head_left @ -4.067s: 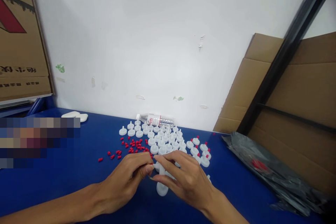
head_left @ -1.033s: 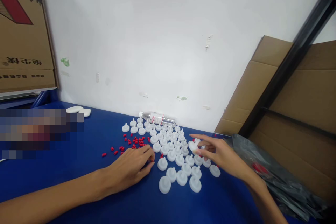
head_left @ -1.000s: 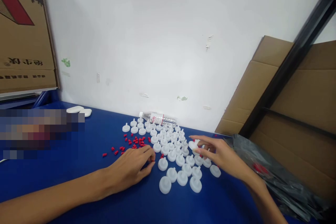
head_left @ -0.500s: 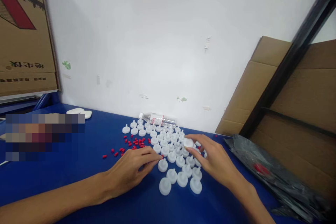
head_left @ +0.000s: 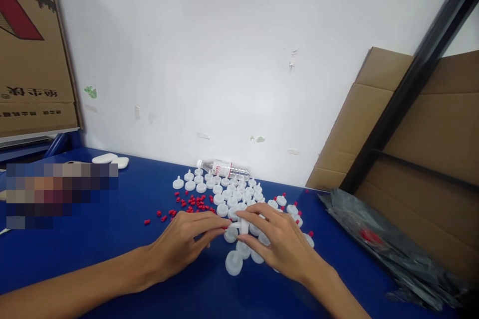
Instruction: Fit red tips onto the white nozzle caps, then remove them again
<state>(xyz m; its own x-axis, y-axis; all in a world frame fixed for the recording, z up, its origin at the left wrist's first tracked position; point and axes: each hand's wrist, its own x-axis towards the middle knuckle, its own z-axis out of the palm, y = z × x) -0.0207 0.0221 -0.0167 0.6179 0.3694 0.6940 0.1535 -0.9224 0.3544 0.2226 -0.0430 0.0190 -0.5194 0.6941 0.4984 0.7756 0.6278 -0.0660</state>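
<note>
My right hand (head_left: 279, 241) pinches a white plastic cap (head_left: 244, 225) just above the blue table (head_left: 112, 254). My left hand (head_left: 183, 241) meets it fingertip to fingertip, fingers pinched together at the cap's spout; what they hold is too small to make out. Several white caps (head_left: 228, 194) stand in rows behind my hands, and a few more (head_left: 233, 262) sit in front of them. Small red tips (head_left: 192, 203) lie scattered to the left. Caps with red tips on them (head_left: 290, 208) stand to the right.
A clear water bottle (head_left: 224, 168) lies against the white wall. A grey plastic bag (head_left: 389, 246) rests at the right beside cardboard sheets (head_left: 422, 124) and a black post. A cardboard box (head_left: 30, 55) stands at the left; two white objects (head_left: 110, 161) lie near it.
My right hand came back from the capped pieces on the right, picked up a white cap and brought it to my left hand, whose fingers have risen to meet it.
</note>
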